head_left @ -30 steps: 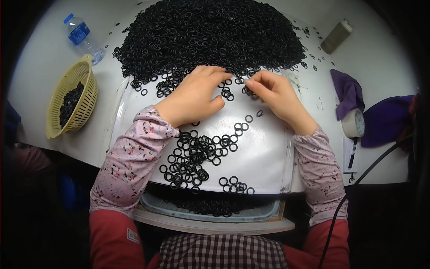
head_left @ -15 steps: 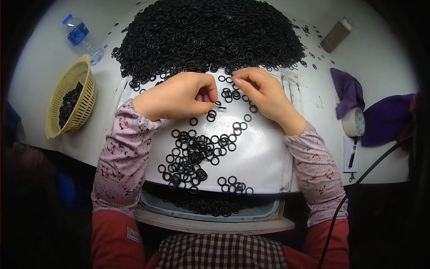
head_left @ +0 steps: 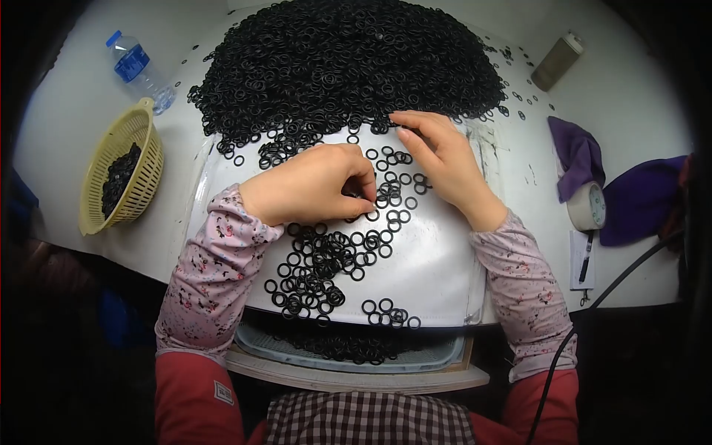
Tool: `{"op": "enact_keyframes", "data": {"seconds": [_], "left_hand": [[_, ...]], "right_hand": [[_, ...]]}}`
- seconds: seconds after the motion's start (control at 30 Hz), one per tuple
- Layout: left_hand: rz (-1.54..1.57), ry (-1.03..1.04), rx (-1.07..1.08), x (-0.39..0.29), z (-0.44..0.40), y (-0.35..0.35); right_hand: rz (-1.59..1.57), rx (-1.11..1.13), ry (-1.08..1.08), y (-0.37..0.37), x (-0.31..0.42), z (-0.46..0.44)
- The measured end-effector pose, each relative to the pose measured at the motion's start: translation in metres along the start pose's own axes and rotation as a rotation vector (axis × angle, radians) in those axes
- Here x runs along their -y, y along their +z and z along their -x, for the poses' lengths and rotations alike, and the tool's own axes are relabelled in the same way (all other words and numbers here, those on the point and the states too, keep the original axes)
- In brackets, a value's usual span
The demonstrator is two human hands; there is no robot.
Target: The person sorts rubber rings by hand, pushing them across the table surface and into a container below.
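From here, the heap of black rings fills twelve o'clock, with loose rings strewn between the hands and down towards six. The left hand curls over some; I can't tell whether it pinches one. The right hand, thumb parted from its fingers, is by the heap's near edge. A yellow basket sits at nine, a tape roll at three; a cable crosses at four.

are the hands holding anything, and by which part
Cannot be told for the left hand, its thumb at thin, round black rings; the right hand looks open, holding nothing visible.
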State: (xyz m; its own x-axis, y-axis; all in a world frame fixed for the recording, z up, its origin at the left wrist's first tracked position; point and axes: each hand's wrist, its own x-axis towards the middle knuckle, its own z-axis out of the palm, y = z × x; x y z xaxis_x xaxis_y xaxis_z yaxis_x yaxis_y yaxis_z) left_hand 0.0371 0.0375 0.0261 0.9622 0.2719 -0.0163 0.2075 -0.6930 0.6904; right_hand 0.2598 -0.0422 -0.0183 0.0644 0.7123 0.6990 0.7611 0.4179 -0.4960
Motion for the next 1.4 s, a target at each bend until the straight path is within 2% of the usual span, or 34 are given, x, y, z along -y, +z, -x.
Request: {"op": "enact_keyframes", "data": {"seconds": [0.03, 0.13, 0.17, 0.27, 0.37, 0.4, 0.47, 0.57, 0.67, 0.7, 0.8, 1.0, 1.13, 1.3, 1.4], "left_hand": [[0.027, -0.010, 0.036, -0.001, 0.000, -0.001], [0.194, -0.221, 0.205, -0.017, 0.002, -0.012], [0.199, -0.169, 0.171, -0.010, 0.002, -0.010], [0.135, -0.145, -0.120, -0.001, -0.004, -0.004], [-0.169, -0.016, -0.381, 0.018, -0.008, 0.005], [-0.269, 0.044, -0.479, 0.027, -0.011, 0.011], [-0.283, 0.106, -0.476, 0.036, -0.016, 0.018], [-0.352, 0.191, -0.505, 0.038, -0.021, 0.028], [-0.238, 0.100, -0.342, 0.026, -0.015, 0.012], [-0.246, 0.111, -0.356, 0.023, -0.013, 0.008], [-0.047, -0.051, -0.283, 0.017, -0.008, -0.004], [-0.048, -0.105, -0.335, 0.022, -0.003, -0.008], [-0.082, -0.118, -0.340, 0.022, -0.003, -0.008], [-0.114, -0.036, -0.357, 0.028, -0.003, -0.001], [-0.094, -0.026, -0.302, 0.022, -0.004, 0.001]], "right_hand": [[-0.012, 0.092, 0.053, -0.001, -0.001, 0.003], [-0.314, 0.350, 0.505, -0.017, 0.011, 0.002], [-0.250, 0.330, 0.453, -0.017, 0.012, 0.001], [-0.003, -0.067, 0.022, 0.002, 0.003, 0.000], [0.008, 0.178, 0.027, -0.001, -0.007, 0.005], [-0.063, 0.214, 0.145, -0.004, -0.001, 0.004], [-0.209, 0.288, 0.381, -0.012, 0.015, 0.001], [0.005, 0.037, 0.019, 0.002, -0.002, 0.002], [-0.101, 0.184, 0.122, -0.005, -0.004, 0.006], [-0.072, 0.165, 0.111, -0.008, -0.002, 0.007], [0.003, 0.165, 0.088, -0.020, 0.009, 0.012], [-0.028, 0.390, 0.072, -0.019, 0.043, 0.035], [-0.195, 0.488, 0.024, -0.015, 0.065, 0.045], [-0.432, 0.649, -0.045, -0.019, 0.087, 0.048], [-0.627, 0.657, 0.103, -0.020, 0.086, 0.046]]}}
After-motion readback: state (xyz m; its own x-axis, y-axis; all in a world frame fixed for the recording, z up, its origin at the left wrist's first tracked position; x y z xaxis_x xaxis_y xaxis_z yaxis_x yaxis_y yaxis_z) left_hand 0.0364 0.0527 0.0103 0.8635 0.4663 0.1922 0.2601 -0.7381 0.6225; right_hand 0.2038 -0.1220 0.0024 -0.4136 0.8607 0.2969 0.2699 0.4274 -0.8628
